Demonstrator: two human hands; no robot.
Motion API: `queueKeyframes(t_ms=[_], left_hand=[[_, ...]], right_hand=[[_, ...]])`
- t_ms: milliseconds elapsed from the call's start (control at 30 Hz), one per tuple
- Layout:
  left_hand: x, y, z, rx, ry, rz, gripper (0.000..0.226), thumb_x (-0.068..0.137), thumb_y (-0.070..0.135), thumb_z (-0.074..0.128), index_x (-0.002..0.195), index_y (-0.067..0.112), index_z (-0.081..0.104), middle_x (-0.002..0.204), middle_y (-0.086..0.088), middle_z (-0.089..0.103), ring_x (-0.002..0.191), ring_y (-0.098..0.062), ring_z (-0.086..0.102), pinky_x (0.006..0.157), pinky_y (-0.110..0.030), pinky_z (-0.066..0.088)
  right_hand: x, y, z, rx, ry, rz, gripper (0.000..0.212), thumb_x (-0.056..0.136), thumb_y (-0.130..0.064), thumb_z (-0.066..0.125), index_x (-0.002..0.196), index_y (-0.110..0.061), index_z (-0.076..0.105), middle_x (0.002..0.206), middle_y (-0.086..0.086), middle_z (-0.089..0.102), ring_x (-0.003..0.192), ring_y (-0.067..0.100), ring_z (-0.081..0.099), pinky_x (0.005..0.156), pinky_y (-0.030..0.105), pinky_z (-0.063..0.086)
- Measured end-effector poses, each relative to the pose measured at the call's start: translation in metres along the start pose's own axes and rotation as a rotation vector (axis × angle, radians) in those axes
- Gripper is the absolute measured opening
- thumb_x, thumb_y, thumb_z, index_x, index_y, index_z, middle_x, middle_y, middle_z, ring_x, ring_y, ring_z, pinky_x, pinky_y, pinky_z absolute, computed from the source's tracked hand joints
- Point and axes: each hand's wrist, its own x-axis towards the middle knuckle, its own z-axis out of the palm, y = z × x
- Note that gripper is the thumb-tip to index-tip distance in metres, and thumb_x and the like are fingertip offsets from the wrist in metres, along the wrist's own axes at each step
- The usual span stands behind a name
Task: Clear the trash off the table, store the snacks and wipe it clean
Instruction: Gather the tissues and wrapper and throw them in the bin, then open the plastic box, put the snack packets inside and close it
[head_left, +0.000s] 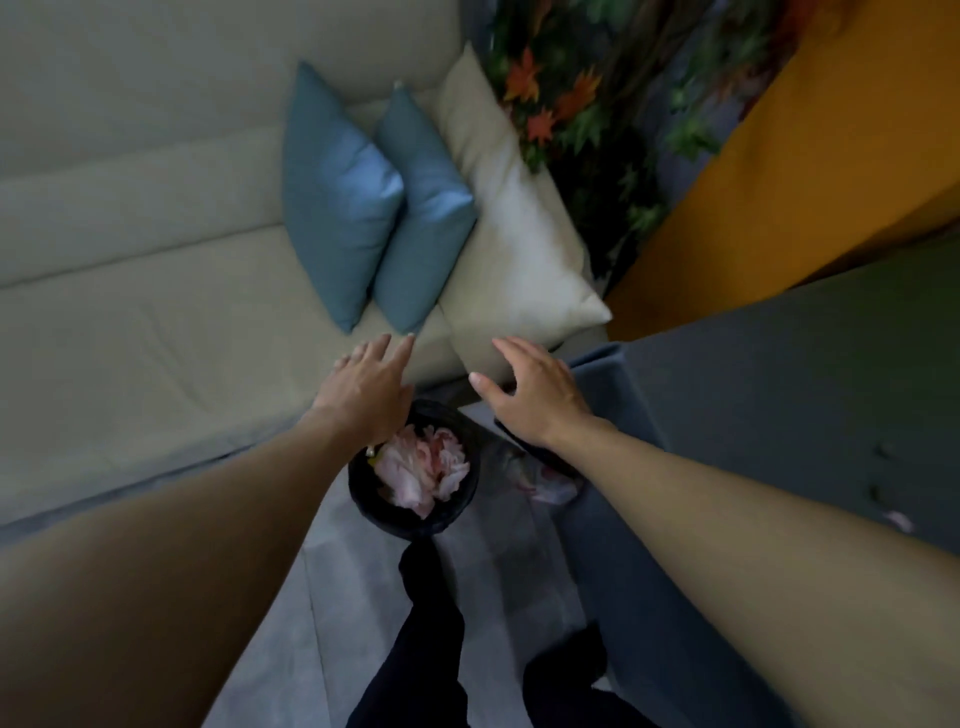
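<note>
Hovering over a black bin (363, 501), the left hand (366, 387) and the right hand (537, 397) are both empty. The left fingers (400, 349) are straight and slightly apart; the right ones are loosely bent and spread, with the thumb out toward the left hand. Below the left palm, and between the two wrists, a wad of crumpled pink trash (423, 467) fills the bin. It looks light, soft and easily squashed, so a loose pinch or a press from above would probably do. The bin seems stiff enough to lift by the rim.

Well away from the right fingers, back along that forearm, a small pale pink scrap (897, 520) lies on the blue-grey cloth of the worktop (779, 395). It is likely weightless and best nipped up by the fingertips. Something pinkish under the right wrist is too blurred to identify.
</note>
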Motion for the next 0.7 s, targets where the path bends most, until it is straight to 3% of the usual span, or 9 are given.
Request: queueKeyframes(t_ms=[267, 500, 700], left_hand=[[-0.022, 0.077, -0.093, 0.074, 0.112, 0.075, 0.068, 0.101, 0.042, 0.040, 0.160, 0.022, 0.010, 0.165, -0.011, 0.014, 0.150, -0.032, 0.017, 0.122, -0.048, 0.019], [-0.035, 0.159, -0.143, 0.114, 0.124, 0.195, 0.066, 0.103, 0.048, 0.031, 0.160, 0.024, 0.006, 0.167, -0.009, 0.008, 0.153, -0.032, 0.008, 0.123, -0.051, 0.012], [-0.039, 0.245, -0.161, 0.167, 0.129, 0.361, 0.066, 0.103, 0.047, 0.030, 0.160, 0.022, 0.007, 0.167, -0.009, 0.010, 0.153, -0.031, 0.012, 0.122, -0.050, 0.015]], right_hand=[[-0.045, -0.003, -0.110, -0.086, 0.112, 0.038, 0.070, 0.097, -0.065, 0.034, 0.155, -0.027, 0.029, 0.165, -0.002, 0.017, 0.152, 0.023, 0.009, 0.122, 0.052, 0.001], [-0.106, 0.031, -0.181, -0.124, 0.179, 0.087, 0.074, 0.096, -0.071, 0.022, 0.157, -0.029, 0.025, 0.167, -0.001, 0.010, 0.153, 0.025, 0.002, 0.121, 0.055, -0.004], [-0.161, 0.078, -0.223, -0.117, 0.257, 0.211, 0.076, 0.095, -0.074, 0.019, 0.156, -0.029, 0.026, 0.167, -0.002, 0.011, 0.153, 0.025, 0.002, 0.121, 0.056, -0.005]])
